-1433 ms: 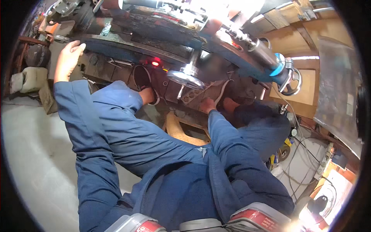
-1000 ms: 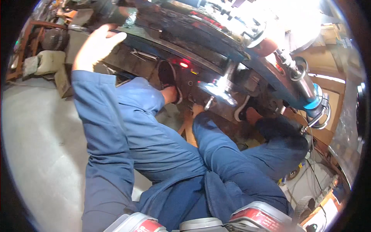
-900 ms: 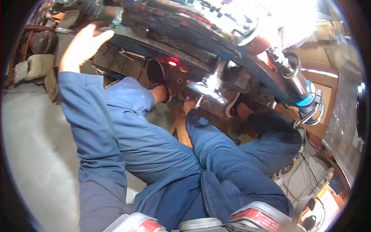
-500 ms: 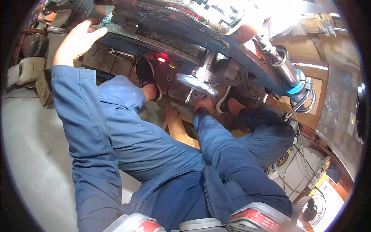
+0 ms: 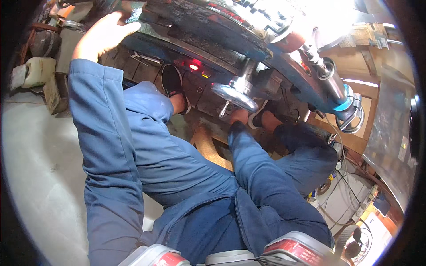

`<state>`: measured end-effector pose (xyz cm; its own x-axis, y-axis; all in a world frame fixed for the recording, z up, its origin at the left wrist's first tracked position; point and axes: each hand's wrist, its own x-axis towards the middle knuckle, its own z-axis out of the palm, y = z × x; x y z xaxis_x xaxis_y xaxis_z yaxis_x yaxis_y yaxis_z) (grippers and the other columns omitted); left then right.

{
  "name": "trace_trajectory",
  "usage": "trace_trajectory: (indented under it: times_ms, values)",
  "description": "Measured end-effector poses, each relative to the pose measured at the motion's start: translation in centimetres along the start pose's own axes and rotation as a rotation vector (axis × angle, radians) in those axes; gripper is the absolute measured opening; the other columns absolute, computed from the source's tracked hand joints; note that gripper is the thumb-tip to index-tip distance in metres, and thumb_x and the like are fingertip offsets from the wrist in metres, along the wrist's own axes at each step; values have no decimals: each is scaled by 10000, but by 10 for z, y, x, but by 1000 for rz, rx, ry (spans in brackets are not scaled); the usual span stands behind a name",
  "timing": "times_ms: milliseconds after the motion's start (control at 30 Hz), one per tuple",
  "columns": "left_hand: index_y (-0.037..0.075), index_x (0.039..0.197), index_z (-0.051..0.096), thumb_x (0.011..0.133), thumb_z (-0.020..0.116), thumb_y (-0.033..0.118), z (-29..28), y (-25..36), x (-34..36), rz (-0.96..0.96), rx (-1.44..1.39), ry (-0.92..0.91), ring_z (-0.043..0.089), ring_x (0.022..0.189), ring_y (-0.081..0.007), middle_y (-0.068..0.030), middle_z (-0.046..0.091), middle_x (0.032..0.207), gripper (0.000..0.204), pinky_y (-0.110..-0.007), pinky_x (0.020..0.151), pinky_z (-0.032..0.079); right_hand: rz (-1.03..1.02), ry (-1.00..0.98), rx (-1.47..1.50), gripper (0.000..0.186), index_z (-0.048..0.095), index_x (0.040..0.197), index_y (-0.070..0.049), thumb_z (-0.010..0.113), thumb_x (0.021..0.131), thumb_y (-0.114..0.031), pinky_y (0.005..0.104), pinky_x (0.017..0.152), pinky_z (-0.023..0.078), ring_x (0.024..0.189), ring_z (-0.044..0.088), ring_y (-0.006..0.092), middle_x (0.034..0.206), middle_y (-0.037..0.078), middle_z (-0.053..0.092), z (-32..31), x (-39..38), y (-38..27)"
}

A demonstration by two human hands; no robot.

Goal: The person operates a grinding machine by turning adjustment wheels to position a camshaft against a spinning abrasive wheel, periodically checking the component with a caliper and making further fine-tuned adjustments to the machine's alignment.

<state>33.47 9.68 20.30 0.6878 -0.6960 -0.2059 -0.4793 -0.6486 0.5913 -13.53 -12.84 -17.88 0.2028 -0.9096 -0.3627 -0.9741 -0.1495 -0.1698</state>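
Note:
At the upper left, my left hand reaches to the near edge of a long, dark blue metal machine. Its thumb stands apart from the fingers, which bend over beside a wet, shiny patch; no held thing shows, though the fingertips are partly hidden. My right hand is out of view. A chrome handwheel with a small crank handle sticks out from the machine's front, above my legs. Farther right, a steel cylinder with a blue collar slants down from the machine.
A red light glows beneath the machine. Wrenches lie behind my left shoe. A wooden seat or stool part shows between my legs. Cables and a fan are at lower right; a plastic jug stands at left.
The whole view has shifted slightly, so the machine and legs appear farther right. My left hand has moved a little away from me and to the right along the machine's edge.

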Motion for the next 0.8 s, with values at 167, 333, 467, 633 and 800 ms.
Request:
trace_trajectory:
  times_ms: [167,333,467,633,800]
  values:
    - [1,1349,556,909,696,383,-6,7,3,1,85,-3,615,1124,-239,-170,666,1224,598,-352,983,473,-159,-22,-63,371,693,1074,-30,618,890,-343,489,816,541,977,679,410,1006,233,705,4,4,-5]
    - [-66,1281,566,896,714,199,-38,25,-37,-45,-257,137,676,1042,-235,-199,691,1174,490,-333,939,504,-408,-165,-252,403,671,1124,-28,617,901,-359,483,852,530,1010,667,414,1043,242,694,21,12,-12]
    - [3,1135,656,870,744,263,-68,-4,-105,-1,-276,984,701,907,-227,-128,731,957,381,-338,806,537,-563,-286,-387,430,653,1164,-26,615,911,-371,478,880,522,1037,657,418,1073,250,685,25,23,-1]
    - [22,1112,654,917,686,108,-34,-113,-177,-96,-582,1382,665,936,-128,-100,717,1041,216,-303,814,528,-742,-452,-546,466,632,1214,-24,614,922,-386,471,916,511,1070,645,422,1110,259,674,-17,30,26]
    - [71,1067,684,830,624,-12,107,-219,-239,-393,86,867,643,1043,-292,-68,707,1065,258,-418,904,504,-939,-665,-552,504,610,1264,-21,612,933,-402,465,952,500,1104,633,427,1147,268,663,-150,12,26]
